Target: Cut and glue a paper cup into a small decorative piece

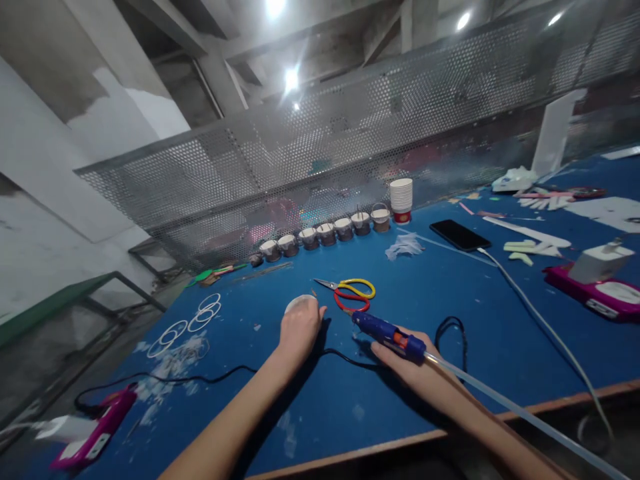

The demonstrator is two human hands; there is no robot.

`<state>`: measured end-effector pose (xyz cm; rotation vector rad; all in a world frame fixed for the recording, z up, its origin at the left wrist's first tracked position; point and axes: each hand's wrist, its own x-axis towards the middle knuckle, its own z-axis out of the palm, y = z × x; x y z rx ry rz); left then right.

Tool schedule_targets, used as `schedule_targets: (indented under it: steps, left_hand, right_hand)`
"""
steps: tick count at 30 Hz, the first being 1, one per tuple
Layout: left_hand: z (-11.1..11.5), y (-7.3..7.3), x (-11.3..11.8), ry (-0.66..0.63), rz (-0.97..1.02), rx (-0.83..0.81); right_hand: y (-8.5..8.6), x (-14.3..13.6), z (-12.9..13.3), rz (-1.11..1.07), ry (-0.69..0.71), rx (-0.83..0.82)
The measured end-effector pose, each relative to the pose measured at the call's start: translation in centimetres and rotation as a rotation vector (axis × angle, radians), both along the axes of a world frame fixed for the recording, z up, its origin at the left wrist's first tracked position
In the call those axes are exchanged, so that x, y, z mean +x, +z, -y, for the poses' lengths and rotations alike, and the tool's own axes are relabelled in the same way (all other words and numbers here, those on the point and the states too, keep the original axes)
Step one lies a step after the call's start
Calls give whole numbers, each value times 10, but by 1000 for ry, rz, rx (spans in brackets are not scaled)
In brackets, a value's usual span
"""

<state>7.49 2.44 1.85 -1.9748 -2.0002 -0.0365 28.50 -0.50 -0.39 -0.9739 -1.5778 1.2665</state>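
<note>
My left hand [299, 327] is closed around a round object with a white rim [301, 301], mostly hidden by the hand; it may be a small paper cup. In my right hand [407, 360] is a blue glue gun [383, 331], its tip pointing left toward the left hand. A long translucent glue stick [500, 396] sticks out of the gun's back end. Just beyond both hands lie scissors [353, 293] with one red and one yellow handle. The glue gun's black cord [345, 361] runs across the table beneath my arms.
Several small dark buckets with white tops [326, 233] line the back, beside stacked paper cups [401, 199]. A phone [459, 235] with a white cable lies right. Magenta power strips [595, 287] sit at both sides. White rings [200, 315] lie left; perforated metal [320, 147] stands behind.
</note>
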Motion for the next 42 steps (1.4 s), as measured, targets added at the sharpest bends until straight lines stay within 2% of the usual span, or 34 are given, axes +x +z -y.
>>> schedule_targets:
  steps: [8, 10, 12, 15, 17, 19, 22, 24, 26, 29, 32, 37, 42]
  left_hand:
    - [1, 6, -2, 12, 39, -83]
    - [4, 6, -2, -20, 40, -64]
    - [9, 8, -6, -115, 76, 32]
    - [18, 15, -21, -334, 238, 271]
    - [22, 24, -37, -383, 366, 394]
    - [23, 33, -56, -343, 499, 445]
    - [19, 37, -79, -224, 825, 356]
    - [14, 30, -87, -195, 1000, 256]
    - [9, 16, -88, -223, 1062, 214]
    - [2, -8, -77, -274, 1126, 164]
    - [-4, -27, -64, -254, 1158, 148]
    - [-8, -37, -55, -192, 1171, 169]
    - [-5, -39, -51, -208, 1155, 156]
  right_hand:
    - [0, 4, 1, -39, -20, -31]
    - [0, 5, 0, -57, -15, -49]
    - [1, 6, -1, -61, -17, -83]
    - [5, 10, -2, -13, -40, -174]
    - [9, 14, -3, 21, -65, -227]
    - [14, 18, -4, 38, -72, -239]
    - [19, 19, -7, 49, -54, -203]
    - [21, 14, -10, 13, -62, -196]
    - [23, 3, -15, -81, -84, -209]
    - [23, -23, -24, -210, -75, -220]
    - [18, -53, -36, -251, -44, -188]
    - [1, -91, -57, -233, -37, -84]
    - [-9, -103, -65, -200, -13, -13]
